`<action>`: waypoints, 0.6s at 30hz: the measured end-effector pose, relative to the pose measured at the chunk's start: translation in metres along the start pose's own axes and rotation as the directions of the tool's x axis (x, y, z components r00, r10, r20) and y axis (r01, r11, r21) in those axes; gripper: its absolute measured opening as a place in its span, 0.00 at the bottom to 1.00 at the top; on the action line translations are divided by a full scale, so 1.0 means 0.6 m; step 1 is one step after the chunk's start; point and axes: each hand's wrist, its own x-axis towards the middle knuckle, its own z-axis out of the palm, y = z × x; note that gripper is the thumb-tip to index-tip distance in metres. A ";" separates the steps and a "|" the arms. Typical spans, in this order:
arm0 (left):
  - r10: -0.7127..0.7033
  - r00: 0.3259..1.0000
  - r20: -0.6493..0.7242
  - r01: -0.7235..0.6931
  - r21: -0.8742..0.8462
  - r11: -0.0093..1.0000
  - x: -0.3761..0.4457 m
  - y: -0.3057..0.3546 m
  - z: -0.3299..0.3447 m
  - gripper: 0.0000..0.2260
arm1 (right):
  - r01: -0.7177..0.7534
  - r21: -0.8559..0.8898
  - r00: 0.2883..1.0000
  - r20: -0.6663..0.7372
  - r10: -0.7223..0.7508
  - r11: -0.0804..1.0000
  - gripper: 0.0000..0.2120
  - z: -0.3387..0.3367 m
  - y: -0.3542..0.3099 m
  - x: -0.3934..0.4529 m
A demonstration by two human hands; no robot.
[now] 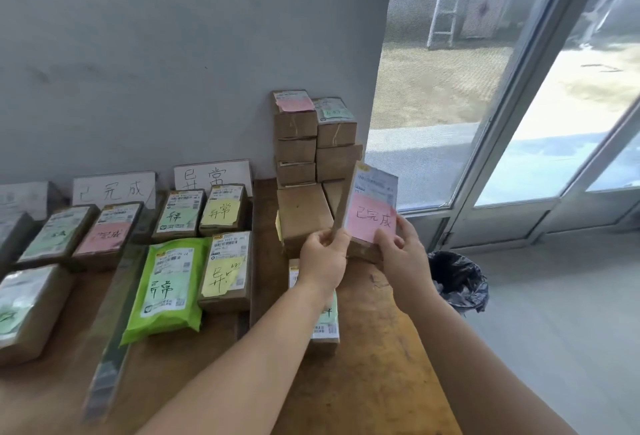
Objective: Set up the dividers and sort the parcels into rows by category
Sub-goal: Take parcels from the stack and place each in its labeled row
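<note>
Parcels [221, 211] on wooden table [377, 365] by wall [173, 53]

Matt cardboard parcel [370, 206], pink paper note [372, 220]; glossy green plastic mailer [166, 289]; worn wooden table [374, 382].

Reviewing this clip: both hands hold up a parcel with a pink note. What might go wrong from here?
1. The held parcel is gripped only at its lower corners by the left hand and right hand, so it might slip.
2. It hangs close to the tall stack of boxes, and a bump could topple them.
3. The pink-note row lies across the table, so the reach may brush the green bag.
</note>
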 end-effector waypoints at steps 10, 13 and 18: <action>0.168 0.986 -0.021 -0.111 0.668 0.736 -0.061 -0.079 -0.088 0.21 | -0.037 -0.228 0.997 -0.075 0.020 0.973 0.20 -0.047 0.059 -0.086; 0.085 0.996 -0.014 -0.053 0.685 0.727 -0.074 -0.107 -0.104 0.20 | -0.062 -0.341 0.997 -0.066 0.042 0.938 0.20 -0.054 0.087 -0.103; -0.030 0.997 -0.078 0.073 0.642 0.763 -0.083 -0.141 -0.113 0.23 | -0.121 -0.389 0.993 -0.061 0.106 0.913 0.19 -0.052 0.128 -0.115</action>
